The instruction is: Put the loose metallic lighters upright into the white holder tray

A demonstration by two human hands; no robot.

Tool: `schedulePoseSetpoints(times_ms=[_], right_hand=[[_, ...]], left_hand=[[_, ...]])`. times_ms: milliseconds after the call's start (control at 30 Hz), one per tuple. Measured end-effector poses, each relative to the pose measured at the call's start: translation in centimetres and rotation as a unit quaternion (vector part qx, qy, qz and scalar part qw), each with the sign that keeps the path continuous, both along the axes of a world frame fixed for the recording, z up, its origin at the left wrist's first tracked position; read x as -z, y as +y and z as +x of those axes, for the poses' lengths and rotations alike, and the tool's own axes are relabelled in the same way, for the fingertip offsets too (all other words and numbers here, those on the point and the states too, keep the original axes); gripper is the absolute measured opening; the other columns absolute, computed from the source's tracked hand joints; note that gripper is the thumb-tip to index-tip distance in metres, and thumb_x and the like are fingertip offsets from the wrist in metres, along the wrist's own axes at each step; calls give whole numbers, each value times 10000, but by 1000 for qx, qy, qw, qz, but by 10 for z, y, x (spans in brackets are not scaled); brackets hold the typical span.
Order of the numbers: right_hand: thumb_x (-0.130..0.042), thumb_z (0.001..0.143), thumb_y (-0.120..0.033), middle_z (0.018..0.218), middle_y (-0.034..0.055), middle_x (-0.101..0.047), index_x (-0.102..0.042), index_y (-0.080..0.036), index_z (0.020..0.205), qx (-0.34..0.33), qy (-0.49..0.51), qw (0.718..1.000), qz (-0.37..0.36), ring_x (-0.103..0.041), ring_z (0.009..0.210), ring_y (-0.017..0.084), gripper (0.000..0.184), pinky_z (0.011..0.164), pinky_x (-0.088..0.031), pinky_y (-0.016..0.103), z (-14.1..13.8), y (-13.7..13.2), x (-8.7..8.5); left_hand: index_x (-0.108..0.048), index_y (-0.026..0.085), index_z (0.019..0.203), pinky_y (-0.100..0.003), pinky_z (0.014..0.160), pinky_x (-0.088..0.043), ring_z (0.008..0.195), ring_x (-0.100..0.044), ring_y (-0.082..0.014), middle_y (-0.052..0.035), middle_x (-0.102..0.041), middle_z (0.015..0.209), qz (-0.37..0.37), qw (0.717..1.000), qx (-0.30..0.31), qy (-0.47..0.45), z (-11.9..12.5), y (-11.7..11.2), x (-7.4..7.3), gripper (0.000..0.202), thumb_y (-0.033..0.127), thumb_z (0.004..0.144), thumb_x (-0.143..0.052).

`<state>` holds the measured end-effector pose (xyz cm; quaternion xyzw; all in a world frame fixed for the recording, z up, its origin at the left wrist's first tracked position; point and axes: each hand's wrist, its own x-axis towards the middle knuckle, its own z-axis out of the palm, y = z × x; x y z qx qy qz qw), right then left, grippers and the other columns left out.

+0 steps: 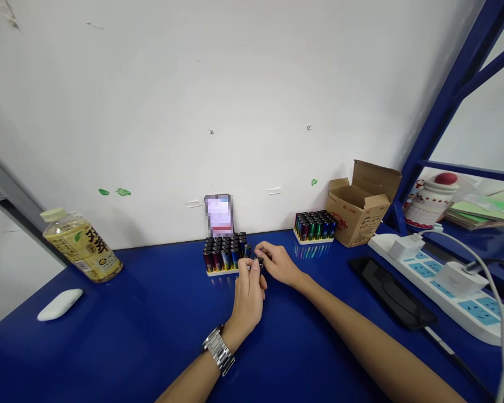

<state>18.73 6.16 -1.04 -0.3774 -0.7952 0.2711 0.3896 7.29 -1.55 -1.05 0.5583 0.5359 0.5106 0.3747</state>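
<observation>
From where I stand, the person at the blue table [163,324] has both hands close together, near the middle. The left hand [249,294], a silver watch [219,350] on its wrist, pinches a dark battery [259,261] between thumb and fingers, just in front of the right end of the nearer battery block [225,258]. That block stands in rows on a pale tray [222,273], the cells upright, their colours running from reddish through yellow to blue. The right hand [280,264] is beside it, fingertips curled in near the block's right end; I can't tell whether they grip anything. A screen device [219,215] leans on the wall right behind the block. Farther right, a second battery block [315,225] sits beside an open cardboard box [357,210], with a black phone [390,291] lying flat nearer the person and a white power strip [445,285] beyond it. Over on the left, a yellow-labelled bottle [83,246] tilts in my view, a small white case [60,305] before it.
</observation>
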Motion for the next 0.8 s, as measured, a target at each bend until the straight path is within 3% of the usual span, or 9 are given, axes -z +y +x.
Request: schedulePoseSetpoints(times_ms=[167,333,400,500,600,700,800], right_hand=[[-481,802,-285,532,-39,-520,-573,-170,735,-57,180,975,-117,-468,413,92,162,443,-348,218,2,-2,1],[-610,774,-386,464,-49,-527,-570,-168,714,-132,213,949,-189,-464,365,89,229,388,-337,206,-3,-10,-2],[-661,737,-422,479,-46,-539,-560,-172,699,-104,260,939,-202,-460,345,84,272,359,-314,203,-7,-10,-1],[-682,708,-475,515,-42,-557,-540,-186,692,-44,341,915,-212,-488,331,93,323,326,-272,200,-11,-7,3],[-682,711,-492,559,-22,-595,-532,-193,693,-43,373,906,-195,-564,391,121,334,366,-350,212,-13,-3,4],[-659,743,-495,574,-7,-615,-531,-196,720,-59,370,912,-166,-589,424,136,326,413,-408,234,-17,-2,6],[-633,763,-514,568,-16,-600,-506,-204,747,-31,382,913,-144,-588,418,142,336,423,-427,246,-21,-1,8]], left_hand=[[-360,233,873,-233,498,-397,469,-479,-105,73,-528,584,3,999,-14,-33,-1,5,2,191,400,938,-295],[-429,215,899,-266,561,-446,534,-558,-134,33,-594,630,17,999,-9,-36,-2,5,0,166,319,919,-302],[-446,211,943,-290,605,-464,589,-599,-160,18,-614,650,17,999,-30,-17,-2,3,-2,163,306,909,-318],[-418,211,982,-324,634,-454,649,-630,-200,-7,-631,703,17,991,-113,63,0,-2,-7,140,299,893,-356],[-376,225,905,-328,621,-412,674,-629,-225,-33,-627,753,21,971,-183,154,2,-7,-12,68,286,891,-349],[-351,234,867,-307,577,-361,650,-618,-235,-27,-613,704,1,954,-216,206,-1,-5,-16,71,288,906,-326],[-375,231,865,-292,550,-323,596,-600,-230,-7,-586,633,16,942,-219,256,-13,1,-20,101,310,912,-331]])
